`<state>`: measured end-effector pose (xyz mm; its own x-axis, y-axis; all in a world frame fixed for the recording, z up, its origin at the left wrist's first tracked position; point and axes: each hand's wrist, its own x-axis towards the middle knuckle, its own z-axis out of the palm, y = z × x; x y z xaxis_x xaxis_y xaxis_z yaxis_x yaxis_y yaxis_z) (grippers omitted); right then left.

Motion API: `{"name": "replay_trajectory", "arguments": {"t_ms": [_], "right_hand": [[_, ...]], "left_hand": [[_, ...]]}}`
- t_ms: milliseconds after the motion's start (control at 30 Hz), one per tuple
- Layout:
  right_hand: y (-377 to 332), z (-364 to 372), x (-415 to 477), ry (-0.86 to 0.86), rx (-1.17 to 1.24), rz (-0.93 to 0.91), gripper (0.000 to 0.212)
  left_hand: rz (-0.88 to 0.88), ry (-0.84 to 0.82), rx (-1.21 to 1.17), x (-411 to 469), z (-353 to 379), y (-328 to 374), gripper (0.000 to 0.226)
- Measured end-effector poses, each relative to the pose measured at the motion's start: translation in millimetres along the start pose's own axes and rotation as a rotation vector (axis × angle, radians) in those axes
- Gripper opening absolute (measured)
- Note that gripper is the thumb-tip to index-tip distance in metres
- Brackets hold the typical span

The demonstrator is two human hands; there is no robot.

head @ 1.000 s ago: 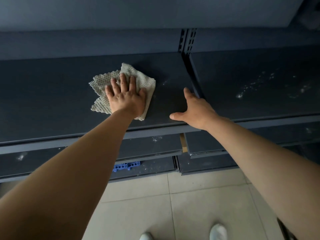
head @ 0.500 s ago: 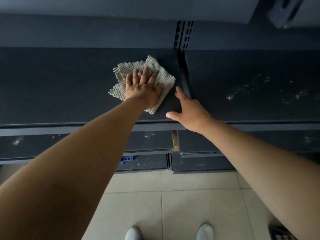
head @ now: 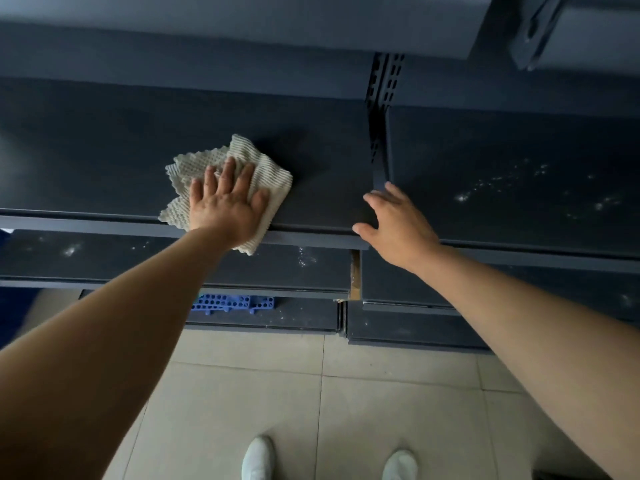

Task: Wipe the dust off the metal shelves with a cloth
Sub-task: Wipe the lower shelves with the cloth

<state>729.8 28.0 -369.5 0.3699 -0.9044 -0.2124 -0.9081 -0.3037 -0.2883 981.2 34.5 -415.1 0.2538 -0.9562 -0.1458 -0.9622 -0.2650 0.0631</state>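
A dark metal shelf (head: 104,157) runs across the view at arm's height. My left hand (head: 227,206) lies flat, fingers spread, pressing a crumpled cream waffle-textured cloth (head: 266,174) onto the shelf near its front edge; one corner of the cloth hangs over the lip. My right hand (head: 398,223) rests open on the front corner of the same shelf, beside the slotted upright (head: 384,88). The neighbouring shelf (head: 502,188) to the right carries pale dust specks.
Lower shelves (head: 104,254) below show white dust patches. A blue perforated plastic piece (head: 232,303) lies on the bottom shelf. An upper shelf (head: 242,15) overhangs at the top. Beige tiled floor (head: 346,393) and my white shoes (head: 258,459) are underneath.
My left hand dragged the cloth right toward the upright, then back left and toward the front edge, where a corner now overhangs. The right hand stayed on the shelf corner.
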Motion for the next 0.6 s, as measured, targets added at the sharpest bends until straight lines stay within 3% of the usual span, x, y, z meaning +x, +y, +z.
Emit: {"name": "replay_trajectory", "arguments": {"t_ms": [167,367,600], "right_hand": [[33.6,-5.3,-10.5,0.043,-0.042,0.001,0.062],[68.5,-4.4,-22.3,0.006,0.051,0.061,0.069],[90.7,-7.5,-35.5,0.047,0.035,-0.001,0.064]], "left_hand": [[-0.081,0.023,-0.023,-5.0,0.7,31.1,0.063],[0.037,0.009,-0.02,-11.9,7.6,93.8,0.07],[0.178,0.171,-0.207,-28.0,10.2,170.6,0.046]]}}
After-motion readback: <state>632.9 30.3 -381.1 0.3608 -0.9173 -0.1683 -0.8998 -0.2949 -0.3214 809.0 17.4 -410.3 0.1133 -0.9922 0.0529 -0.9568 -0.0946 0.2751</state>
